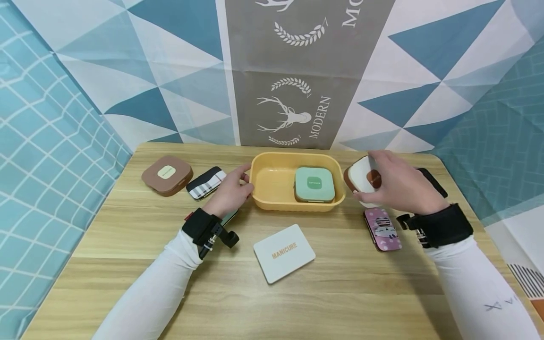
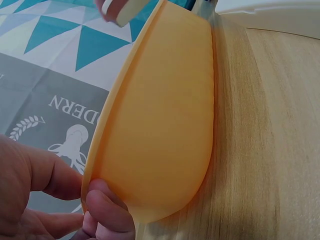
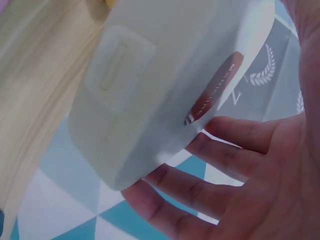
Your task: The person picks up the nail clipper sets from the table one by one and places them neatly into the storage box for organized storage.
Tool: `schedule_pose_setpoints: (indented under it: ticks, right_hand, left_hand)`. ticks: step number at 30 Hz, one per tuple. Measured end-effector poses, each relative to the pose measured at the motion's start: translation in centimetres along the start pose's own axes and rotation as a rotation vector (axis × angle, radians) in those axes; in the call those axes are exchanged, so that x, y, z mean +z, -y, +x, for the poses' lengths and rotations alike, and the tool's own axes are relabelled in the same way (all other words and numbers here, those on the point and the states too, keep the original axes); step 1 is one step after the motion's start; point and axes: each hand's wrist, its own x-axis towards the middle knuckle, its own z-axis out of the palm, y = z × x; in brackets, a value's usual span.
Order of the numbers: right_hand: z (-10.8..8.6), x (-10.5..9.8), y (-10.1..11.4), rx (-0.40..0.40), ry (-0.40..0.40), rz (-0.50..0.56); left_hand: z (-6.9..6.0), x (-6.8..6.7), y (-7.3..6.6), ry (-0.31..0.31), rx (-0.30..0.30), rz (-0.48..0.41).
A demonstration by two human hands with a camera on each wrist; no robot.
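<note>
In the head view my left hand point(image 1: 229, 191) is at the left end of a yellow plastic basket point(image 1: 272, 182). Thumb and fingers pinch the basket's rim, as the left wrist view also shows. A mint-green square case point(image 1: 314, 184) lies inside, in the right half. Just beyond the basket's right end, my right hand point(image 1: 401, 184) grips a cream-white case point(image 1: 359, 175) with a brown oval label, tilted and raised off the table. The right wrist view shows several fingertips along one edge of this case point(image 3: 150, 85); the thumb's contact is hidden there.
Left of the basket lie a brown case point(image 1: 167, 174) and a black-and-white striped case point(image 1: 207, 183). A dark green item point(image 1: 230, 217) is mostly under my left wrist. In front is a white MANICURE case point(image 1: 284, 253). Rightward are a purple case point(image 1: 384, 230) and a black item point(image 1: 433, 183).
</note>
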Motion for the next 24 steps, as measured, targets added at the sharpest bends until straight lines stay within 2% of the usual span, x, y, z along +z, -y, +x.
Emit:
schedule_pose_setpoints:
  ticks: [5,15,24]
  right_hand:
    - [1.4,0.2,1.0,-0.066,-0.014,0.025]
    - [4.6,1.0,3.0,-0.206,0.015,0.044]
    - [6.9,1.6,5.3,-0.246,0.073,0.046]
  left_hand:
    - [0.0,0.0,0.0,0.004,0.003,-0.011]
    - [0.1,0.1,0.4,0.004,0.011,0.001]
    - [0.2,0.0,0.3,0.005,0.017,0.003]
